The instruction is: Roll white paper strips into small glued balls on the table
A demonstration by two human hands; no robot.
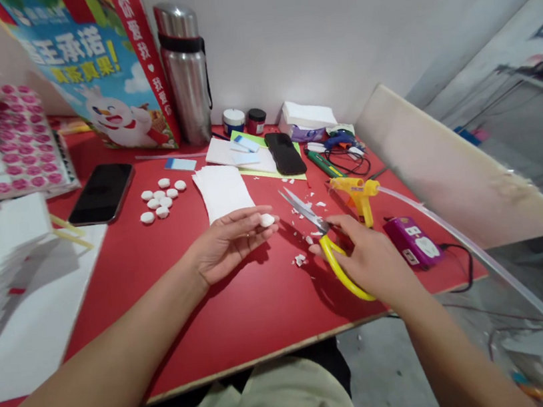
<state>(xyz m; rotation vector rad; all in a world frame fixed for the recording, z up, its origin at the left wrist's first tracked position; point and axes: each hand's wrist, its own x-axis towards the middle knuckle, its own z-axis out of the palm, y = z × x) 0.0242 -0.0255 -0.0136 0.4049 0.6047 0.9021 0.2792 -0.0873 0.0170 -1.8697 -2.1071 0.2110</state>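
Observation:
Between the thumb and fingers of my left hand [229, 243] is a small white rounded piece [267, 220], maybe foam or paper. My right hand [367, 254] grips a pair of scissors [324, 231] by the yellow handles, with the blades pointing up and left, near the white piece but apart from it. White scraps [300, 260] lie scattered below and around the blades. Left of my left hand, several similar small white pieces [161, 201] sit in a group on the red table [209, 333]. Behind that hand lies a stack of white paper [224, 190].
A yellow glue gun [355, 191] and a purple power socket [413, 242] stand at the right. Phones [102, 193], a steel flask [185, 74] and a colourful bag [96, 73] are further back. Folded white paper structures [13, 233] fill the left side.

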